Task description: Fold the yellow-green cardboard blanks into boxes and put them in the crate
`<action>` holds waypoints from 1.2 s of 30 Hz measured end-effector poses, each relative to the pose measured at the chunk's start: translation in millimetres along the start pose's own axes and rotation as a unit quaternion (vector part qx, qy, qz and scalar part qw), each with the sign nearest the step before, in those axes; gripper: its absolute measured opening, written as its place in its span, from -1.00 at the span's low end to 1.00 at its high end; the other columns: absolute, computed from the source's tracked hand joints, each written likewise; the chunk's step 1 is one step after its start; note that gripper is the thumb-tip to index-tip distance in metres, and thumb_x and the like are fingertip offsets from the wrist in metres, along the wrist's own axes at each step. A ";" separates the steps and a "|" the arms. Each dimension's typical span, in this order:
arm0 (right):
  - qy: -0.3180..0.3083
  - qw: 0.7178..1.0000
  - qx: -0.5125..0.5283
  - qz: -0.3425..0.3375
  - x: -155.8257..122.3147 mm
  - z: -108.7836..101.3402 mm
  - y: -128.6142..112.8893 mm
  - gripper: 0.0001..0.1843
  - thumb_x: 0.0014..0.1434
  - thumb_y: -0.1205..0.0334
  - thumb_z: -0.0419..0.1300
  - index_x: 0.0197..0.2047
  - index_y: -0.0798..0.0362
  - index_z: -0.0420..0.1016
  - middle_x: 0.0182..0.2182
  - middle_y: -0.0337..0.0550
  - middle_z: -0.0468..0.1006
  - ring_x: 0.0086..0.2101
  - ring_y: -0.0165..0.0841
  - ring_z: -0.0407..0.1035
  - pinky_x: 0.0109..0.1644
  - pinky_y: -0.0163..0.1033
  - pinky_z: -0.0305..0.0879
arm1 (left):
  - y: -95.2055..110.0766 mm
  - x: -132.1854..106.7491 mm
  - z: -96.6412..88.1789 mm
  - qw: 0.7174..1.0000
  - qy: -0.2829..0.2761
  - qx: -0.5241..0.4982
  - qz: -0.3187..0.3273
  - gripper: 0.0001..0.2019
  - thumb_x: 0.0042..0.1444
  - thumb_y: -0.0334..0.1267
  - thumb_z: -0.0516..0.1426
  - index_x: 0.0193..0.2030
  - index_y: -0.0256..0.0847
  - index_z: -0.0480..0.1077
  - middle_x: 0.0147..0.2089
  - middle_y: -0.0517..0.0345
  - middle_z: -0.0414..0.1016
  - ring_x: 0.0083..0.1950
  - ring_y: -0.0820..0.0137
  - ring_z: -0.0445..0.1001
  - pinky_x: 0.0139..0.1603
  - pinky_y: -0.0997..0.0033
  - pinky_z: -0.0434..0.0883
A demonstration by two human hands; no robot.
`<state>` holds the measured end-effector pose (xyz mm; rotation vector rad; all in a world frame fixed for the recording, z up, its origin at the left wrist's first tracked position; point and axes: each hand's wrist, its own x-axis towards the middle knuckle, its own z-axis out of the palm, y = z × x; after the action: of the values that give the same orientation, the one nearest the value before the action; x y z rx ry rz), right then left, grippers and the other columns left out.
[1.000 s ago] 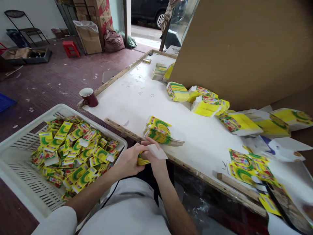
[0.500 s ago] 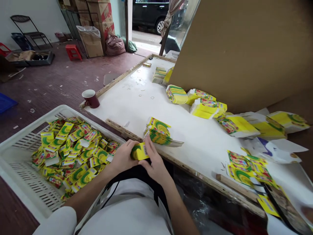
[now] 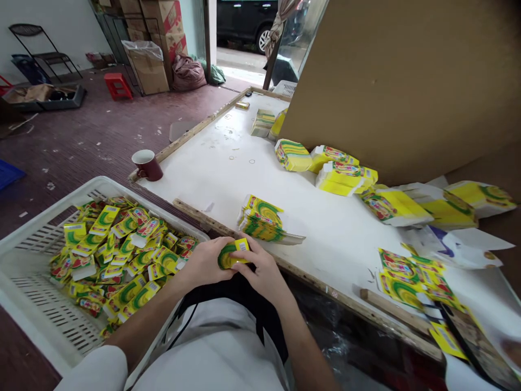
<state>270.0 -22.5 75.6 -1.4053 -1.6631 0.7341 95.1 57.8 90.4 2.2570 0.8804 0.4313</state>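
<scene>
Between both hands, just before my body at the table edge, is a small yellow and green printed carton point(image 3: 228, 257). My left hand point(image 3: 205, 263) wraps round its left side. On its right end, by the barcode, the thumb and fingers of my right hand point(image 3: 260, 271) pinch it. A stack of flat yellow cartons point(image 3: 262, 217) leans on the table just beyond my hands. To my left, a white plastic basket point(image 3: 24, 315) holds a heap of small yellow cartons point(image 3: 122, 250).
A maroon mug point(image 3: 148, 166) stands on the table's left corner. Bundles of flat cartons point(image 3: 345, 176) lie along a large cardboard sheet point(image 3: 399, 87). At the right are loose flat cartons point(image 3: 407, 277) and a wooden strip point(image 3: 394, 310). A wooden rim point(image 3: 309, 277) edges the white table.
My right hand's fingers have gone from stretched out along the carton to bent round its end. The carton has turned slightly, showing more of its printed face. The view has shifted a little.
</scene>
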 end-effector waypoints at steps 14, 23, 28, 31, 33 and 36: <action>0.254 0.938 -0.217 0.087 24.4 -70.6 54.1 -0.52 0.20 0.10 0.21 0.16 0.07 0.44 0.00 0.09 0.57 0.00 -0.07 0.43 0.13 0.16 0.35 | -83.1 -53.7 -80.1 0.967 -0.004 0.166 -0.195 -0.32 0.04 0.03 0.23 0.24 -0.31 0.29 0.26 -0.26 0.41 0.29 -0.08 0.36 0.29 -0.08 0.27; 0.265 0.936 -0.222 0.063 28.5 -57.8 59.4 -0.59 0.14 0.21 0.23 0.07 0.07 0.44 -0.21 -0.02 0.52 -0.17 -0.12 0.39 0.03 0.13 0.36 | -27.0 -11.8 -21.8 0.978 -0.145 -0.148 -0.019 -0.49 0.11 -0.12 0.26 0.20 -0.12 0.35 0.06 -0.02 0.59 0.07 0.23 0.55 0.13 0.18 0.43; 0.268 0.957 -0.101 0.042 23.9 -34.6 11.9 -0.48 0.14 0.18 0.28 0.16 -0.03 0.32 -0.20 -0.11 0.46 -0.19 -0.20 0.39 -0.05 -0.03 0.41 | -10.3 13.3 10.2 0.916 0.011 -0.401 0.009 -0.17 -0.11 0.14 0.36 0.28 -0.07 0.23 0.16 -0.10 0.48 0.18 0.15 0.47 0.17 0.11 0.43; 0.143 0.988 0.061 0.009 16.0 3.4 -12.8 -0.56 0.16 0.18 0.29 0.10 -0.09 0.34 -0.23 -0.16 0.47 -0.24 -0.27 0.40 -0.09 -0.13 0.42 | 7.8 22.7 21.3 0.851 0.116 -0.512 -0.015 -0.19 -0.10 0.34 0.23 0.20 -0.12 0.29 0.03 -0.10 0.50 0.12 0.09 0.48 0.08 0.07 0.48; 0.092 0.973 0.211 0.008 9.6 27.0 -22.0 -0.51 0.14 0.05 0.32 0.10 -0.09 0.31 -0.27 -0.21 0.45 -0.29 -0.32 0.39 -0.15 -0.19 0.42 | 19.2 26.8 20.5 0.824 0.193 -0.531 -0.045 -0.37 0.09 0.32 0.07 0.08 -0.14 0.33 -0.14 -0.03 0.49 -0.04 0.17 0.52 -0.02 0.09 0.51; 0.042 0.946 0.321 0.021 2.7 47.2 -27.2 -0.37 0.08 -0.13 0.34 0.14 -0.07 0.30 -0.15 -0.14 0.46 -0.16 -0.29 0.40 -0.05 -0.19 0.41 | 26.2 29.6 16.3 0.793 0.287 -0.536 -0.041 -0.59 0.21 0.18 -0.03 -0.09 -0.11 0.30 -0.35 0.16 0.30 -0.30 0.35 0.43 -0.17 0.23 0.50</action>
<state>215.5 -22.1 75.8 -0.9854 -1.1699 1.1014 137.1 56.3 98.5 1.0153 0.7082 1.2473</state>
